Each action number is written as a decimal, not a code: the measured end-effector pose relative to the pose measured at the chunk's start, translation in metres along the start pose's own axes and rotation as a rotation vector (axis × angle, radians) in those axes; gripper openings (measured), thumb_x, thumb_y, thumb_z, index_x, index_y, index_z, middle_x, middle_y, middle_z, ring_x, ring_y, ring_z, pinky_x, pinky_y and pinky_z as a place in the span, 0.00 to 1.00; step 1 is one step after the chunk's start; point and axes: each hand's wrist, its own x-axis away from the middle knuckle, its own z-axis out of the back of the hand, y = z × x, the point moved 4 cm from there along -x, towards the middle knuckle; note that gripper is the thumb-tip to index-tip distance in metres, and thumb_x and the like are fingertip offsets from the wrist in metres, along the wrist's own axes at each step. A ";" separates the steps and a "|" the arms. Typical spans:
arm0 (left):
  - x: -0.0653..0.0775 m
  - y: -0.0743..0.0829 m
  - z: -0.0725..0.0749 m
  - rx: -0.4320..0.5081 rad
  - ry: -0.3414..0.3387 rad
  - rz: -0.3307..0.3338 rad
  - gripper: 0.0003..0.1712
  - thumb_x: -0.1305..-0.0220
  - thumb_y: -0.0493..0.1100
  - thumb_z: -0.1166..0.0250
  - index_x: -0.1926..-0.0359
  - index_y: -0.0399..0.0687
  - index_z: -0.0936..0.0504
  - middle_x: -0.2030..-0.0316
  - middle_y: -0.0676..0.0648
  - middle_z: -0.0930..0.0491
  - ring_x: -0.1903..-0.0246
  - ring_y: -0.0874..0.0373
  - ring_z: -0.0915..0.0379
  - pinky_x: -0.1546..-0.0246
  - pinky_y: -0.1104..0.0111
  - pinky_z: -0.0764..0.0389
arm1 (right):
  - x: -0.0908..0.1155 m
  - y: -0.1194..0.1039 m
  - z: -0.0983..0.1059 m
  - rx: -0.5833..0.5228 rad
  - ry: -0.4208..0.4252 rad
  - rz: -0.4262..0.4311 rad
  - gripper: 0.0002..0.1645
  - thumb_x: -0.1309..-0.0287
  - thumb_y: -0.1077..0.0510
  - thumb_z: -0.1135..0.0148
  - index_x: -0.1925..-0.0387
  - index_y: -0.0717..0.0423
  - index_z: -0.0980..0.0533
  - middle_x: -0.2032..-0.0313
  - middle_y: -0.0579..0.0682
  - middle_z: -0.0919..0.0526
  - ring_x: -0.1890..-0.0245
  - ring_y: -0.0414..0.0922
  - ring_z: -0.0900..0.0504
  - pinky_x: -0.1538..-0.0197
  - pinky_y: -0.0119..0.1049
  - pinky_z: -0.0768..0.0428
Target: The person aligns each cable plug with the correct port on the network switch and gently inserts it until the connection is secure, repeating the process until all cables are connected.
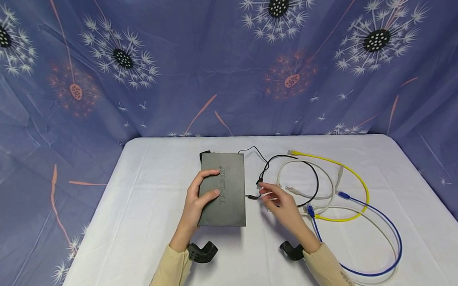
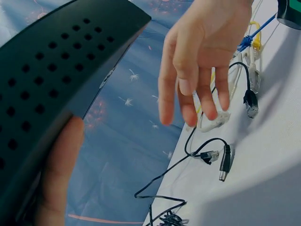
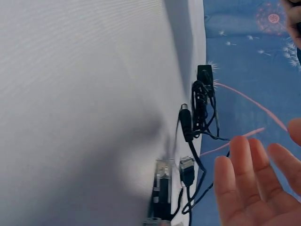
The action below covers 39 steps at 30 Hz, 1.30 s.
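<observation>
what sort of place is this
Probably an indoor tabletop workspace, perhaps a makeshift one. Dandelion-print fabric hangs behind a white-covered table, a blue Ethernet cable lies on it among others, and the left hand holds a TP-Link box.

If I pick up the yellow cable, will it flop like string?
Probably bendy but a bit springy: the yellow cable lies in a wide, smooth curve. It looks thin, so likely light. It might tug the blue cable, since the two cross.
</observation>
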 end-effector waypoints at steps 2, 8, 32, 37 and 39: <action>0.000 0.000 0.000 -0.001 0.000 0.000 0.25 0.43 0.34 0.40 0.42 0.45 0.26 0.40 0.46 0.33 0.47 0.47 0.37 0.47 0.53 0.40 | 0.000 0.007 -0.001 0.016 -0.013 -0.039 0.22 0.42 0.71 0.41 0.44 0.64 0.26 0.59 0.60 0.18 0.62 0.48 0.19 0.63 0.34 0.22; 0.000 -0.001 -0.002 -0.007 0.006 0.002 0.26 0.43 0.34 0.40 0.42 0.47 0.26 0.40 0.46 0.32 0.47 0.47 0.37 0.48 0.53 0.39 | 0.001 0.015 -0.003 0.035 -0.038 -0.095 0.22 0.42 0.70 0.41 0.45 0.62 0.24 0.60 0.57 0.17 0.62 0.48 0.18 0.61 0.35 0.22; 0.003 -0.002 -0.003 0.015 0.017 0.032 0.26 0.43 0.34 0.39 0.41 0.47 0.26 0.43 0.44 0.32 0.50 0.46 0.36 0.51 0.56 0.37 | -0.004 0.030 -0.013 0.221 -0.078 -0.148 0.21 0.47 0.69 0.38 0.49 0.65 0.23 0.67 0.48 0.19 0.69 0.42 0.23 0.64 0.34 0.25; 0.003 -0.002 -0.003 0.012 0.021 0.035 0.26 0.43 0.34 0.39 0.41 0.47 0.26 0.42 0.44 0.32 0.50 0.47 0.37 0.51 0.56 0.38 | -0.006 0.030 -0.015 0.233 -0.089 -0.162 0.21 0.47 0.69 0.39 0.49 0.65 0.23 0.67 0.48 0.20 0.70 0.41 0.24 0.64 0.34 0.26; 0.004 -0.003 -0.003 0.013 0.022 0.037 0.26 0.43 0.34 0.39 0.41 0.47 0.26 0.43 0.44 0.32 0.50 0.47 0.37 0.51 0.56 0.37 | -0.006 0.030 -0.016 0.232 -0.094 -0.176 0.21 0.47 0.68 0.39 0.49 0.65 0.23 0.67 0.48 0.20 0.70 0.41 0.24 0.65 0.34 0.26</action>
